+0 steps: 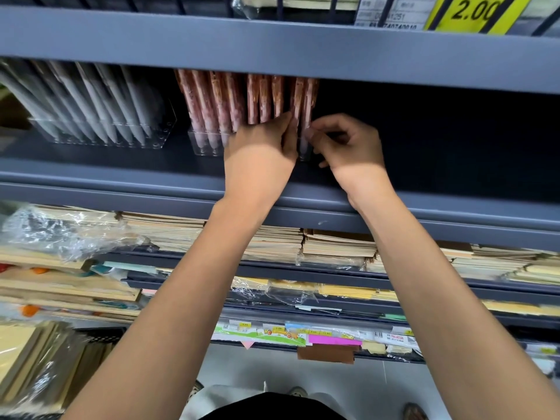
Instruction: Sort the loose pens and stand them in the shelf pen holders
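Observation:
Several pink patterned pens (230,101) stand in a clear plastic pen holder (201,144) on the grey shelf (121,165). My left hand (260,153) reaches into the right end of that row, its fingers lying against the pens there. My right hand (348,147) is just to the right, fingers curled, pinching the rightmost pink pen (307,110) low on its barrel. The bottom of that pen and the holder's right end are hidden behind my hands.
A second clear holder (100,134) with several grey-white pens stands at the left of the same shelf. The shelf right of my hands is dark. Above runs another shelf edge (272,47) with a yellow price tag (475,13). Below lie stacks of notebooks (336,247) and crumpled plastic wrap (54,228).

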Motion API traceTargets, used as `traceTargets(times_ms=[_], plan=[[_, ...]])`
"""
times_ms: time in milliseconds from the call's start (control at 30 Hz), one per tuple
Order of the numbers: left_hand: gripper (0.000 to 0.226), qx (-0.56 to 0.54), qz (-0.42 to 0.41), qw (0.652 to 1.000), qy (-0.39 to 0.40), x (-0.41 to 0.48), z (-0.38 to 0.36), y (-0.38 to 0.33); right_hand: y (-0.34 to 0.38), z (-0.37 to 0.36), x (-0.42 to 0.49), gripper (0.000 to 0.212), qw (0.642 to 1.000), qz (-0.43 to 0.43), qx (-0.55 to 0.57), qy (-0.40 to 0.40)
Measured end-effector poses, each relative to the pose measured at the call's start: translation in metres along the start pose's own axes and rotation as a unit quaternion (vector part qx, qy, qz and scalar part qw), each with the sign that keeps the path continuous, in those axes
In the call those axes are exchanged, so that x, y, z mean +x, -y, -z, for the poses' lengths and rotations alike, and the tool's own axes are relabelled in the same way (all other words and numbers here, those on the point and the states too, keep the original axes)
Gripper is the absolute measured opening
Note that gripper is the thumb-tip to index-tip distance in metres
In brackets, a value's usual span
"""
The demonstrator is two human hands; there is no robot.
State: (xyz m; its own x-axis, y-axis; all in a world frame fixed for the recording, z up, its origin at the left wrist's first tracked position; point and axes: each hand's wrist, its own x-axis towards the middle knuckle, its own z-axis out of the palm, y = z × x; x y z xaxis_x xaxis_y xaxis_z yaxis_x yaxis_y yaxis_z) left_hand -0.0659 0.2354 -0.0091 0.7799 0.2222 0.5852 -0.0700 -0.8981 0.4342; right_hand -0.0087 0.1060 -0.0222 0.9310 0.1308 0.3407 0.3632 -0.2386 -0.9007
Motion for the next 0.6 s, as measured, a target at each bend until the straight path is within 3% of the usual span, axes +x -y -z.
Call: traceTargets(times_ms=[233,400,600], plan=[[0.028,-0.080,0.010,0.992,-0.101,-0.0030,-0.0011,-0.0037,-0.0003,-0.0002,-0.0006,0.017,1.000,-0.001,0.010,0.002],[0.024,-0.118,0.031,0.987,-0.104,0.0009,-0.0050,-0.0047,0.0002,-0.0003,-0.0005,0.010,1.000,-0.003,0.006,0.005],[0.026,-0.139,0.039,0.986,-0.089,0.0026,-0.0060,-0.0022,0.0000,-0.0001,-0.0006,0.019,1.000,-0.001,0.016,0.001]])
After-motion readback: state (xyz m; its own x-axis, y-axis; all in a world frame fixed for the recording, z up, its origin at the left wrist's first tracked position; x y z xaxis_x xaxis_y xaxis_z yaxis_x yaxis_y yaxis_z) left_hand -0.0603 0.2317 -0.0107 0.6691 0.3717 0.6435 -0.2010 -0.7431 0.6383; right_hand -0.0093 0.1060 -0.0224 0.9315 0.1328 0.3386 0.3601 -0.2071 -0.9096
